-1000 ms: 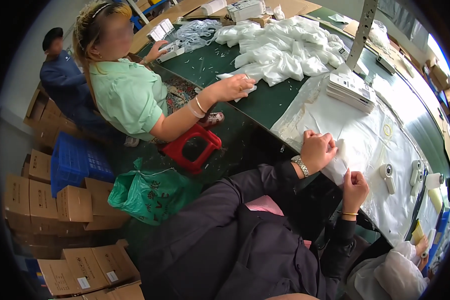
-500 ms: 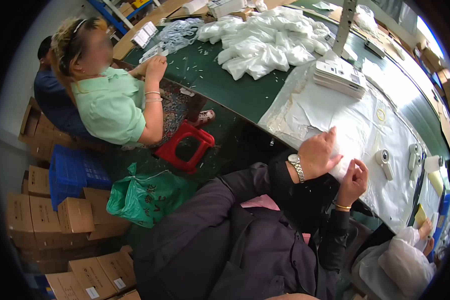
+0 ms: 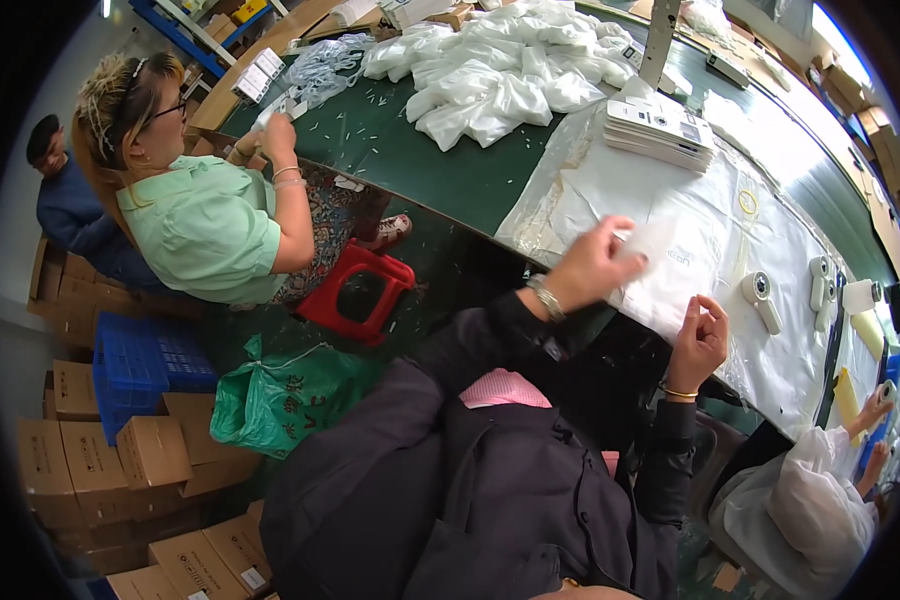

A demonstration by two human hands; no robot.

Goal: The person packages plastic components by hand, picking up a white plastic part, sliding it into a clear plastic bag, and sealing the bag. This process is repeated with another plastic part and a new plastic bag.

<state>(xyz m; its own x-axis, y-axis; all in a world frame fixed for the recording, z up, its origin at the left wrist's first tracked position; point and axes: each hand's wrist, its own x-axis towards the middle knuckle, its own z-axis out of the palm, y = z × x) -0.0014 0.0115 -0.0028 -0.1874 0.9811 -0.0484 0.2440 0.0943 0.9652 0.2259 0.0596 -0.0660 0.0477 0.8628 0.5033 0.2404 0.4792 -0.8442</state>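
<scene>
At nine o'clock, stacked cardboard cartons (image 3: 100, 470) stand beside a blue plastic crate (image 3: 145, 360). At ten o'clock a co-worker in a pale green top (image 3: 210, 225) sits facing the green table (image 3: 420, 150), both hands raised to small packets at its edge. Below this person a red stool (image 3: 360, 295) stands on the floor, with a green plastic bag (image 3: 285, 400) at seven o'clock from it.

At twelve o'clock a heap of white bags (image 3: 510, 65) lies on the table; at one o'clock from centre rests a stack of flat white boxes (image 3: 660, 130).

The left hand (image 3: 595, 268), with a metal watch at the wrist, is closed in a loose grip on the near edge of a white plastic pouch (image 3: 670, 270), which lies on the clear sheet (image 3: 750, 220) covering the table, just right of centre. The right hand (image 3: 700, 340), at four o'clock from the left hand, has fingers curled, thumb and forefinger pinched at the pouch's lower edge; whether they actually grip it cannot be told.

At three o'clock white handheld devices (image 3: 760, 295) lie on the sheet. At four o'clock another person in a white sleeve (image 3: 810, 500) works.
</scene>
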